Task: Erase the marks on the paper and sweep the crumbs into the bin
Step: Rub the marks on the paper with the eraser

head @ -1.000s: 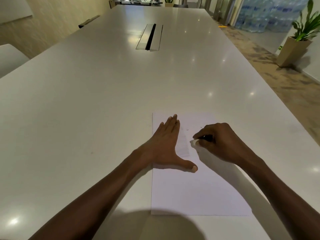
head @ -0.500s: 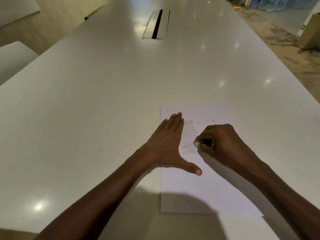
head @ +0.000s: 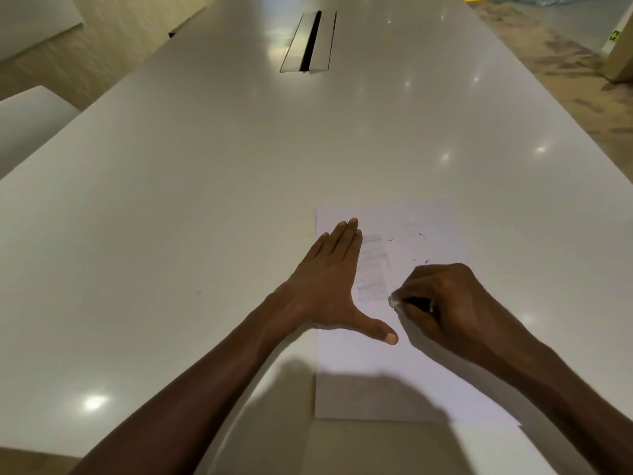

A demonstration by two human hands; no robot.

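White sheet of paper [head: 394, 358] lies flat on glossy white desk [head: 205, 200], near front edge. Faint grey pencil marks [head: 371, 269] remain w/ lines partly rubbed, so erasing looks abt midway. Small white eraser w/ dark sleeve [head: 402, 301] is pinched in right hand [head: 442, 303], tip on the sheet just below the marks. Left hand [head: 329, 286] lies flat, fingers straight, pinning the sheet. Few dark crumbs [head: 419, 248] lie scattered on it, unswept; no bin in view.

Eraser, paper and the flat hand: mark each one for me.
eraser [head: 394, 299], head view, on its pale tip poking out of the right hand's grip
paper [head: 359, 358], head view, on its bare lower half
left hand [head: 329, 286], head view, on its back
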